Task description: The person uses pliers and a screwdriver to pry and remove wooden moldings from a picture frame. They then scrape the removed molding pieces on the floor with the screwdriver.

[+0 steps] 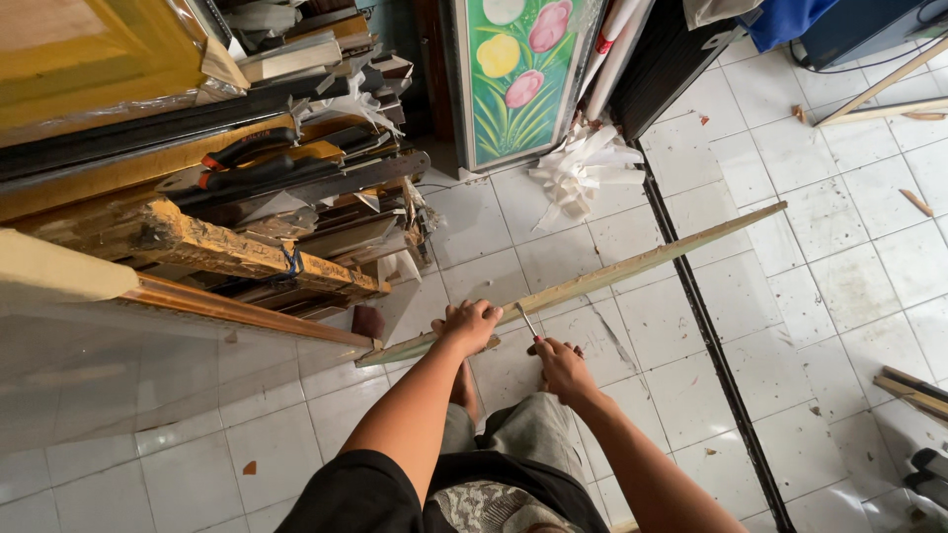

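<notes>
the left hand (468, 326) sits just below the middle of the view, fingers curled over and closed on a long pale wooden strip (632, 265), pressing it near its lower end. just beside it at three o'clock, the right hand (560, 362) is closed around a small tool with a thin metal blade (526, 320); the blade's tip points up toward eleven o'clock and meets the strip's edge right next to the left hand. the kind of tool is too small to tell.

the strip runs slantwise across the white tiled floor (839, 257), from its near end at about eight o'clock of the hands up to its far end at two o'clock.

below the hands, at six o'clock, the person's knees in grey shorts (523, 434) show.

at ten o'clock a stack of wooden frame mouldings (247, 227) lies piled. at twelve o'clock a framed painting of flowers (515, 74) leans upright, with a bunch of white paper strips (578, 173) on the floor beside it. a dark thin rail (691, 296) crosses the tiles at two o'clock.
</notes>
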